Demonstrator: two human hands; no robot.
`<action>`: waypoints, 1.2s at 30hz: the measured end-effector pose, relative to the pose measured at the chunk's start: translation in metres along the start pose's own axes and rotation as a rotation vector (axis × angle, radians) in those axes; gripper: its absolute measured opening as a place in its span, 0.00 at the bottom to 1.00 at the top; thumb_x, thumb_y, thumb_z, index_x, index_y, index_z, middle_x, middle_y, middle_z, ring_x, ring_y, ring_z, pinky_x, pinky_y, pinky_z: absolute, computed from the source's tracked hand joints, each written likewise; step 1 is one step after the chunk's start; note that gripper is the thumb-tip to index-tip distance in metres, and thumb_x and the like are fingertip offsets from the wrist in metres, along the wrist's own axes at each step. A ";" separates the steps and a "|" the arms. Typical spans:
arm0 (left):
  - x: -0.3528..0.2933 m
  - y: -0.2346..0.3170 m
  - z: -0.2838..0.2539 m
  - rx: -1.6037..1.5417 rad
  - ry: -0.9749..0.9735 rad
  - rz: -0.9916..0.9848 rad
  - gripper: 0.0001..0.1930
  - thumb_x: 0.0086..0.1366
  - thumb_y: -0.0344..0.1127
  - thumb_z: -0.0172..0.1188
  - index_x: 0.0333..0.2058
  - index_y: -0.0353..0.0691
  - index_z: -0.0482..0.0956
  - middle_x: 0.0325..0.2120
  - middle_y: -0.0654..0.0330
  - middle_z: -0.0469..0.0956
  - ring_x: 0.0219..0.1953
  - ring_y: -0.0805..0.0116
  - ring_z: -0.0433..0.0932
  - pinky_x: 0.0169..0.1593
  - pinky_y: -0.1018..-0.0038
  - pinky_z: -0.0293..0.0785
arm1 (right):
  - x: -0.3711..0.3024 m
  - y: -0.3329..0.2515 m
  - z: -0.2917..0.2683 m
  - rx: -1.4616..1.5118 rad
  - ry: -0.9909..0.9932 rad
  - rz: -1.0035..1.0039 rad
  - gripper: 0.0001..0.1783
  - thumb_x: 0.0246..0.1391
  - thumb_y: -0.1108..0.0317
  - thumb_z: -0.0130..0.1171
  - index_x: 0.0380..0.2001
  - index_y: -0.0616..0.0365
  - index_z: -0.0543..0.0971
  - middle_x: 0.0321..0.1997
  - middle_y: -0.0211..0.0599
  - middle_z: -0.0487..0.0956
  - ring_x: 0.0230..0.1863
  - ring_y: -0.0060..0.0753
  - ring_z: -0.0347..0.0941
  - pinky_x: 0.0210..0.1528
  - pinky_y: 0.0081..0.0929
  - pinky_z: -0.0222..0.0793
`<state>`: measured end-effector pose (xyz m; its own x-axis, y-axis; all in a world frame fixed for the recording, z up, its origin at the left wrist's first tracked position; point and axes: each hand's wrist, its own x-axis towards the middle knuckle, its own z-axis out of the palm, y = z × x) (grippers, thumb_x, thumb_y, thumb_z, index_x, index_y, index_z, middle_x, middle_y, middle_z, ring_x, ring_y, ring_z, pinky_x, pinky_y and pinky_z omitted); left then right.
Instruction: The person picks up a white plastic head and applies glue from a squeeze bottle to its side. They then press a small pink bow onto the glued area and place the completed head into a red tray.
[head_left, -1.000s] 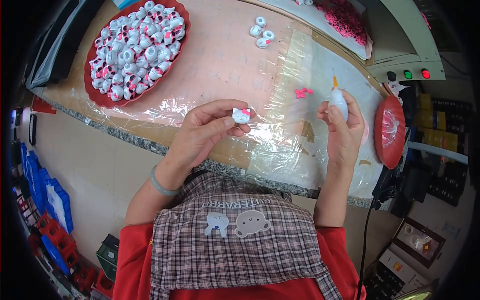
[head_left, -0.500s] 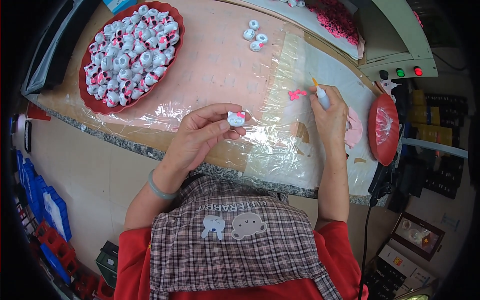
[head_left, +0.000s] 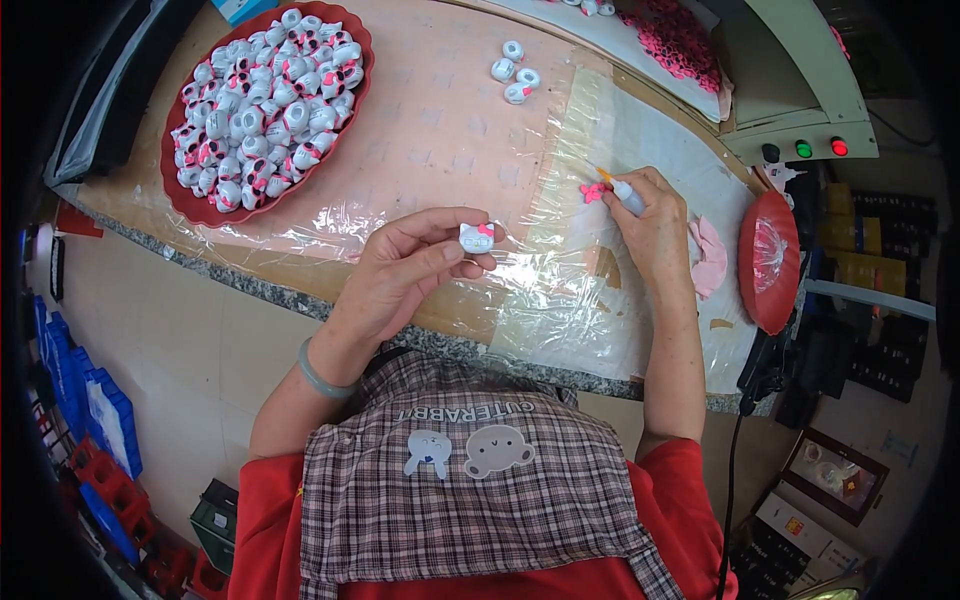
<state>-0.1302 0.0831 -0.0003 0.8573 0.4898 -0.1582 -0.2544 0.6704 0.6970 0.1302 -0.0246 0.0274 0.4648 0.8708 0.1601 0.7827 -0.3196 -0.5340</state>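
Between the thumb and fingers of my left hand (head_left: 415,258) is a small white cat-head bead (head_left: 476,238) with a pink bow at its upper right corner. My right hand (head_left: 652,225) grips a small white glue bottle (head_left: 628,197) with an orange tip, which points up and to the left. That tip is close to a small pile of pink bows (head_left: 592,192) on the plastic-covered table. I cannot tell whether it touches them. Farther back lie several loose white beads (head_left: 515,75), one with pink on it.
A red scalloped tray (head_left: 362,95) heaped with white and pink beads stands at the far left. On the right are a pink cloth (head_left: 708,258) and a red dish (head_left: 768,300) with clear plastic in it. A pale machine housing (head_left: 815,75) with lit buttons holds more pink pieces.
My right hand has shifted left and tilted the glue bottle, so its tip sits lower and nearer the pink bows. The left hand has turned the bead slightly.
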 end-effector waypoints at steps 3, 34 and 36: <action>0.000 0.000 -0.001 0.004 -0.023 0.004 0.17 0.65 0.27 0.51 0.52 0.31 0.70 0.47 0.49 0.75 0.44 0.64 0.77 0.49 0.72 0.74 | 0.000 0.003 0.002 -0.029 0.052 -0.073 0.10 0.46 0.74 0.62 0.34 0.65 0.79 0.31 0.45 0.76 0.31 0.46 0.74 0.35 0.35 0.67; -0.009 -0.005 0.020 0.428 0.036 0.034 0.13 0.62 0.23 0.55 0.46 0.31 0.76 0.42 0.57 0.77 0.45 0.71 0.76 0.51 0.77 0.73 | -0.053 -0.065 0.020 1.116 -0.401 0.206 0.12 0.50 0.80 0.61 0.36 0.62 0.70 0.32 0.33 0.75 0.30 0.22 0.77 0.24 0.14 0.69; -0.009 -0.004 0.021 0.473 0.017 0.062 0.13 0.62 0.23 0.55 0.46 0.30 0.76 0.42 0.57 0.77 0.45 0.71 0.76 0.50 0.76 0.74 | -0.053 -0.064 0.022 1.121 -0.400 0.205 0.11 0.50 0.80 0.61 0.36 0.62 0.70 0.32 0.33 0.76 0.29 0.21 0.76 0.23 0.14 0.69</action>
<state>-0.1275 0.0645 0.0128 0.8387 0.5323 -0.1149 -0.0697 0.3141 0.9468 0.0466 -0.0418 0.0352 0.2225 0.9592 -0.1747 -0.1770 -0.1364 -0.9747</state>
